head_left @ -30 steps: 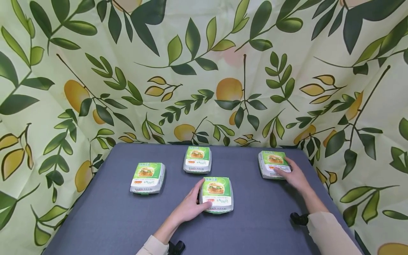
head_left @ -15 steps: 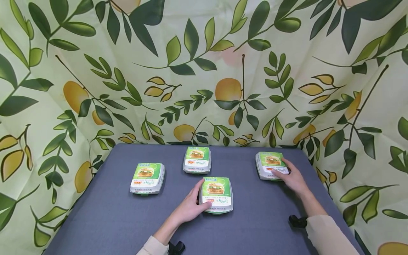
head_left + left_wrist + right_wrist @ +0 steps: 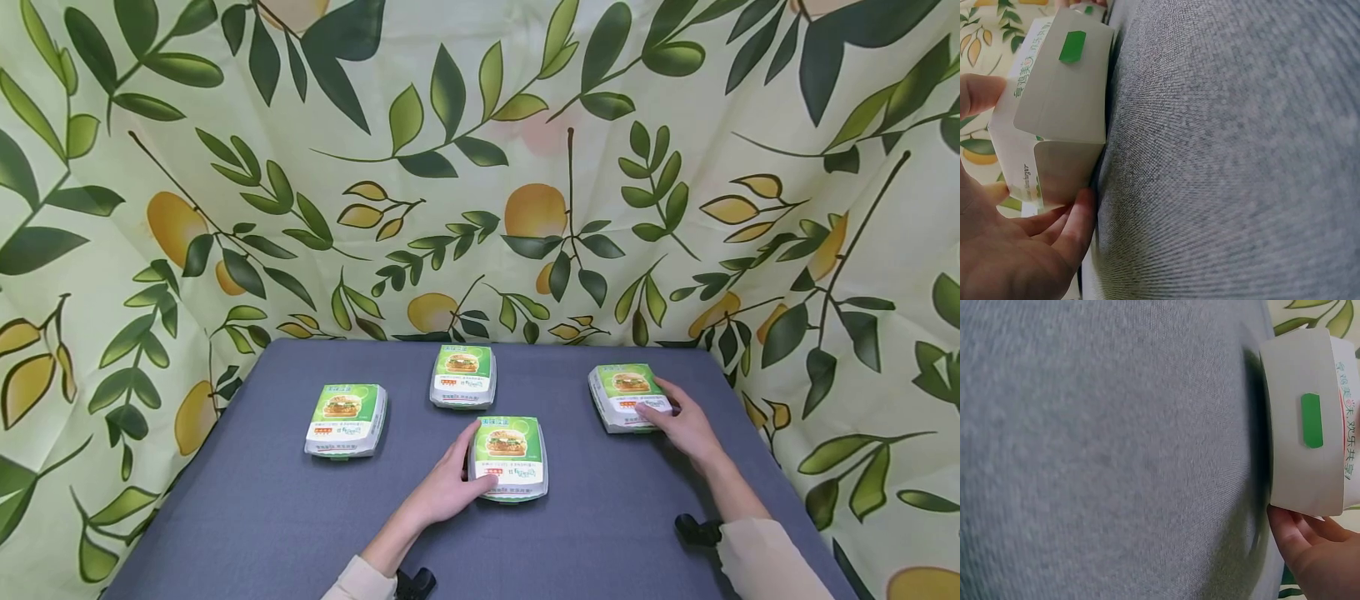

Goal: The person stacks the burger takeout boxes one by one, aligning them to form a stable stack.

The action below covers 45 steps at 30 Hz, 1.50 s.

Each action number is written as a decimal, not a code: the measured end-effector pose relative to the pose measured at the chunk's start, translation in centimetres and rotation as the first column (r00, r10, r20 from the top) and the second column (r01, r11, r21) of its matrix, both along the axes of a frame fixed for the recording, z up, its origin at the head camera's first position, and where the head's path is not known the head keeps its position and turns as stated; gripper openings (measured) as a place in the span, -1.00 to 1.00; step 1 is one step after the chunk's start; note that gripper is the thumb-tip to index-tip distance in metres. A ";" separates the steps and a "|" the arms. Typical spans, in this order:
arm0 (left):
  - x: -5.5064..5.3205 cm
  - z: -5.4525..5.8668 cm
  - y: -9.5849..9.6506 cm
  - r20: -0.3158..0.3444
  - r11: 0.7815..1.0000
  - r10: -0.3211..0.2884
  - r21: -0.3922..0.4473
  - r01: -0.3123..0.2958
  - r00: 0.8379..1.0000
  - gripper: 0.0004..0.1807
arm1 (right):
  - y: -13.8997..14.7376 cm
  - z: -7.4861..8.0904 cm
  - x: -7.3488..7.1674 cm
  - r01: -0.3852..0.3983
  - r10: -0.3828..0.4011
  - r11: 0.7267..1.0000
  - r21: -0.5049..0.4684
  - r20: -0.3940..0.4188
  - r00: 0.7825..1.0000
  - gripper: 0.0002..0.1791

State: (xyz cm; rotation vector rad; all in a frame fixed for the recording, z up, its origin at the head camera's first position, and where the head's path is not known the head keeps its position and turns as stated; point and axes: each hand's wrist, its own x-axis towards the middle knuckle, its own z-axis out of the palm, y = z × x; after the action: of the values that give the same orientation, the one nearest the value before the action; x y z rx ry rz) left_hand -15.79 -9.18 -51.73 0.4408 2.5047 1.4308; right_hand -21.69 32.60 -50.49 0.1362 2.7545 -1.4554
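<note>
Several green-and-white burger boxes with a burger picture on the lid lie on the table. My left hand (image 3: 447, 483) grips the left side of the front middle burger box (image 3: 510, 457), thumb over its near edge. In the left wrist view, fingertips (image 3: 1082, 209) touch that box's side near the cloth. At the right, my right hand (image 3: 688, 423) holds the right burger box (image 3: 627, 393) by its right side, thumb on the lid. The right wrist view has fingers (image 3: 1288, 534) against this box's side; a shadow lies below it, and I cannot tell whether it is lifted.
Another burger box (image 3: 347, 420) sits at the left, and one more burger box (image 3: 462, 375) stands at the back middle. A grey-blue cloth covers the table (image 3: 247, 517). A leaf-and-fruit patterned curtain (image 3: 465, 183) encloses the back and sides.
My right hand has moved the right burger box a little left and toward me. The left hand and the other burger boxes hold their places.
</note>
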 end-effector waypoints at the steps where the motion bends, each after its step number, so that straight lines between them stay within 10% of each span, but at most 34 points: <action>1: 0.0 0.0 0.0 0.003 1.000 0.001 -0.002 -0.001 1.000 0.00 | -0.1 0.0 0.1 0.001 -0.001 1.000 -0.005 0.001 1.000 0.02; 45: 0.0 -0.2 0.0 -0.012 1.000 0.017 -0.025 -0.018 1.000 -0.01 | -6.7 2.9 3.3 -0.030 0.015 0.988 -0.150 -0.099 0.995 -0.11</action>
State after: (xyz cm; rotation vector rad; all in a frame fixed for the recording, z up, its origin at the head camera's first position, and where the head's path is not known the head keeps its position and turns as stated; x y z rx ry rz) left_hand -15.74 -9.13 -51.95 0.4247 2.5393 1.4049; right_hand -18.37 25.90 -47.62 0.0317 2.6957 -1.7014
